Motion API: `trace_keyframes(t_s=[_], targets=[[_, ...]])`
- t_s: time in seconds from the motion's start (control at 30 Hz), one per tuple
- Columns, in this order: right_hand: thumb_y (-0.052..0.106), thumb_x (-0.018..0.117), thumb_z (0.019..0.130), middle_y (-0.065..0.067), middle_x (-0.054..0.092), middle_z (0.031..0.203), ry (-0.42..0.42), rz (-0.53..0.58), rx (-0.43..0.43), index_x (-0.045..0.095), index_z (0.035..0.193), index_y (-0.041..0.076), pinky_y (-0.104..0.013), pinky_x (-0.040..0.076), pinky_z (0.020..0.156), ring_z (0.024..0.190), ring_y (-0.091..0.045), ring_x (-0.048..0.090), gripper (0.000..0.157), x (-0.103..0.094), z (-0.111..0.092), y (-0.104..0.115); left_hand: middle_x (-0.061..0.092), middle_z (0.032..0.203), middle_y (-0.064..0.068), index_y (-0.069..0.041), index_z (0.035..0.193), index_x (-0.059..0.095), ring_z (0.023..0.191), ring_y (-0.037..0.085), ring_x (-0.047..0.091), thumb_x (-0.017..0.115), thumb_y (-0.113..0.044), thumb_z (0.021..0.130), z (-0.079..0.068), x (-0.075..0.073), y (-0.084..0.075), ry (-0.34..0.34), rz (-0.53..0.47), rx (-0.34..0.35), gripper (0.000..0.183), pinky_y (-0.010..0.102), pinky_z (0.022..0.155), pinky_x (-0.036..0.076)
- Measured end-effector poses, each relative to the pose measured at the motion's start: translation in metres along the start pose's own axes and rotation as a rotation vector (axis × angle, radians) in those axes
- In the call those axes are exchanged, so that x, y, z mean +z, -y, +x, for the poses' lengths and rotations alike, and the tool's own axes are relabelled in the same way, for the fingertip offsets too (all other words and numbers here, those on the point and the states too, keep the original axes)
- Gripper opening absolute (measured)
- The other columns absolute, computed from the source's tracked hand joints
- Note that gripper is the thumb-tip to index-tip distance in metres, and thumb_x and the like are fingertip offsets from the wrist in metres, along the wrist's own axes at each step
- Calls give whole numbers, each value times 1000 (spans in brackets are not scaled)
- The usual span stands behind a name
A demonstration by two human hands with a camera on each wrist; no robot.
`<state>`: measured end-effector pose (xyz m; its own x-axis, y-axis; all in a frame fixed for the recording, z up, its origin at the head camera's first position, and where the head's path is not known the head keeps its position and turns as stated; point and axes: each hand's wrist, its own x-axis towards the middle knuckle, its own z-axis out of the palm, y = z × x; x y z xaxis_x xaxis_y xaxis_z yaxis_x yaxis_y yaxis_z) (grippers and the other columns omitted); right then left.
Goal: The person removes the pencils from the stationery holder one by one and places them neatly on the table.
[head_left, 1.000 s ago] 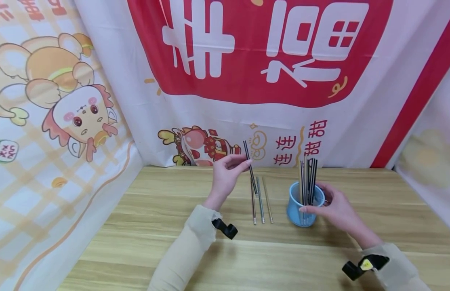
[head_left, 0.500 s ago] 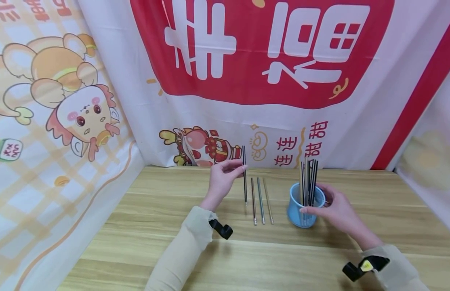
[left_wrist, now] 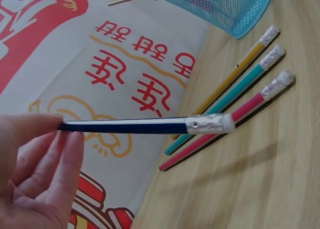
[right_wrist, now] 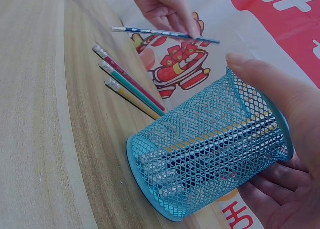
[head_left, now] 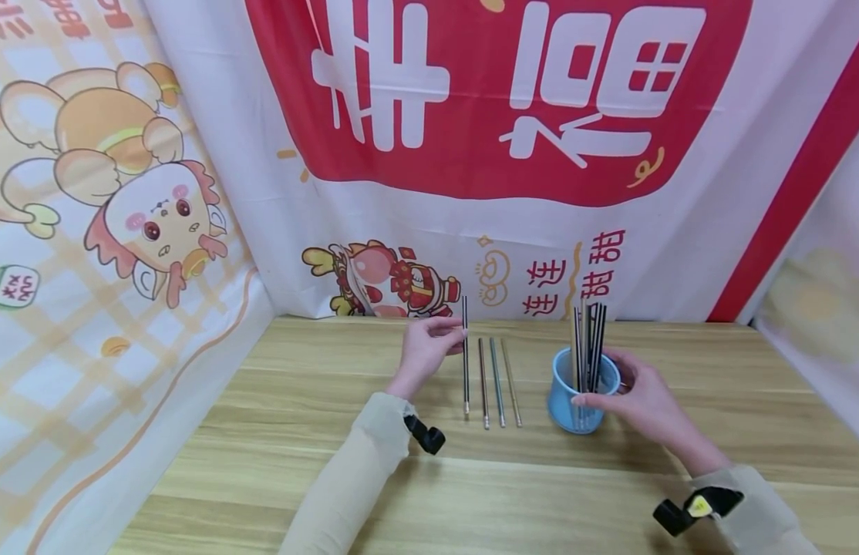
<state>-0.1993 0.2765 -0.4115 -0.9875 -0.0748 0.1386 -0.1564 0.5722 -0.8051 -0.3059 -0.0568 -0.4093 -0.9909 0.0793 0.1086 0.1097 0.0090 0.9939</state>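
Note:
My left hand [head_left: 426, 347] pinches a dark blue pencil [left_wrist: 135, 126] near its far end, thumb and fingers at the tip side. The pencil's white eraser points toward me, over the table. Just to its right, three pencils lie side by side on the table: a pink-red one [left_wrist: 250, 105], a teal one [left_wrist: 240, 86] and a yellow one [left_wrist: 225, 81], erasers all at the near end. My right hand [head_left: 641, 389] grips a light blue mesh pencil cup [right_wrist: 185, 119] around its rim and side. Several pencils [head_left: 587, 347] stand in the cup, erasers down.
The wooden table [head_left: 471, 501] ends at a printed cloth backdrop [head_left: 429, 262] behind the pencils. Another patterned cloth [head_left: 214, 370] borders the left side. Each wrist wears a small black camera [head_left: 427, 437].
My left hand has brought the dark pencil leftward off the row of pencils, straightened it in line with them, and lowered it toward the table. My right hand stays on the cup.

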Motion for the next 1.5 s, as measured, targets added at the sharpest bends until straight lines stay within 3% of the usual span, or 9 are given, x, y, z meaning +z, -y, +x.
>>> trace_keyframes(t_s=[0.2,0.33,0.5,0.8,1.5], targets=[[42,87,82,-24,54,140,-2,-9,-6,40,151,-1,-52,47,101,119,-37,57,94,0,0,-1,74,99,14,0,115,74,80,24,74,78,-1,89,8,6,12,16,25,-118,27,33,74,62],[42,87,82,-24,54,140,-3,-11,-3,40,150,-1,-50,48,101,119,-37,57,93,0,0,-1,74,99,13,0,116,73,76,22,74,78,-1,88,11,9,19,15,93,-175,28,32,72,62],[42,87,82,-24,54,141,-1,-9,-1,40,151,-1,-46,49,101,120,-36,57,94,-1,1,-1,74,101,12,0,115,73,77,23,73,79,1,86,12,12,23,14,165,-217,30,34,73,63],[43,87,82,-25,53,142,3,2,7,38,152,-1,-54,46,103,122,-38,56,96,-1,0,-2,73,93,11,2,114,73,76,26,74,80,2,85,12,17,30,-4,208,-284,29,31,68,62],[45,86,82,-25,52,142,6,-4,14,39,151,-1,-56,47,103,122,-38,55,96,-1,1,-2,70,93,13,3,107,75,69,19,71,82,7,81,14,26,35,-72,307,-328,27,24,59,60]])
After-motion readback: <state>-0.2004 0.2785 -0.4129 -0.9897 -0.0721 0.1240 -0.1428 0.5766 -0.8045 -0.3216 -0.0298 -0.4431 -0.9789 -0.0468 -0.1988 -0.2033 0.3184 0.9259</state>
